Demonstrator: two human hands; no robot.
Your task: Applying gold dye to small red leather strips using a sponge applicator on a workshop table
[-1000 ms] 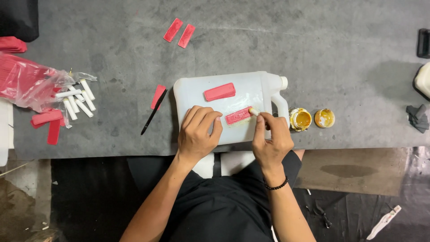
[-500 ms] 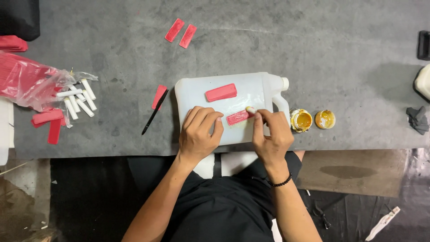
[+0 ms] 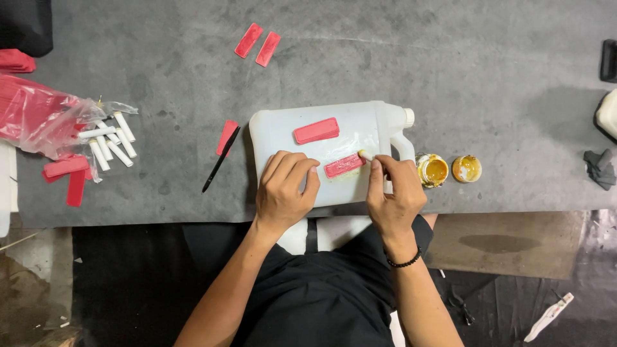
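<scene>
A red strip [image 3: 344, 166], small, flat and rectangular, lies on the broad side of a white plastic jug [image 3: 360, 128] that rests on its side at the near edge of a grey table [image 3: 450, 64]. The left hand [image 3: 283, 193] rests on the jug with fingers curled, its fingertips [image 3: 313, 172] pressing the strip's left end. The right hand [image 3: 393, 193] pinches a small pale applicator [image 3: 365, 155] whose tip touches the strip's right end. A yellowish smear shows beneath the strip.

The strip looks thin, light and fairly stiff, probably easy to slide on the smooth jug, so holding it down at one end seems sensible. It is likely best lifted by its long edges, away from any wet side.

A second red strip [image 3: 316, 130] lies higher on the jug. Just right of the jug stand two small open pots of yellow paste [image 3: 448, 169]. Left of it lie a black brush [image 3: 220, 159] across another red piece, white sticks [image 3: 110, 142] and a red plastic bag [image 3: 38, 115].
</scene>
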